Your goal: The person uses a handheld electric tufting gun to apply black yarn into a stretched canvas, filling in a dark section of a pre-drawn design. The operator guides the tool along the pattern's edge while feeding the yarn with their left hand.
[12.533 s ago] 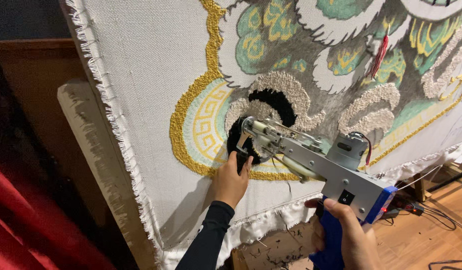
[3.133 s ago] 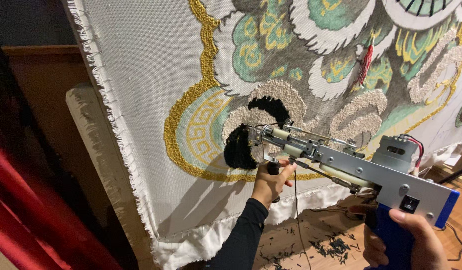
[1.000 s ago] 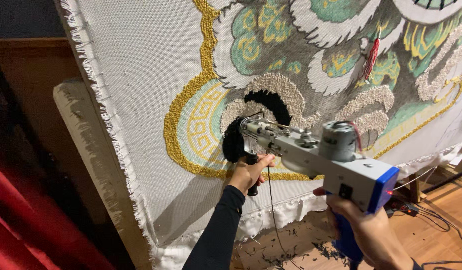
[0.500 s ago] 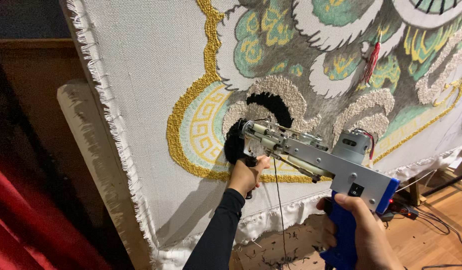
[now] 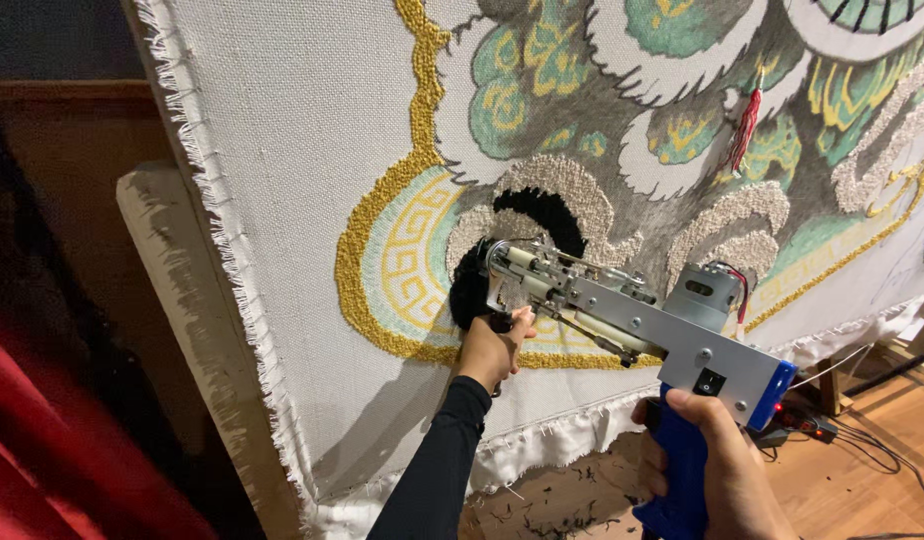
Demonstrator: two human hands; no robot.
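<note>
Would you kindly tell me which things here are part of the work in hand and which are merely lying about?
In use: tufting gun, left hand, right hand, cloth, black tufted patch.
Lying about: red tassel, cables, yarn scraps.

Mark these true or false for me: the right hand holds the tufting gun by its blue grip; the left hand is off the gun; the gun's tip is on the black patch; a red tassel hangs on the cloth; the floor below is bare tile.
1. The right hand holds the tufting gun by its blue grip. True.
2. The left hand is off the gun. False: it grips the front handle under the gun's nose.
3. The gun's tip is on the black patch. True.
4. A red tassel hangs on the cloth. True.
5. The floor is bare tile. False: it is wood, with cables and dark yarn scraps.
</note>
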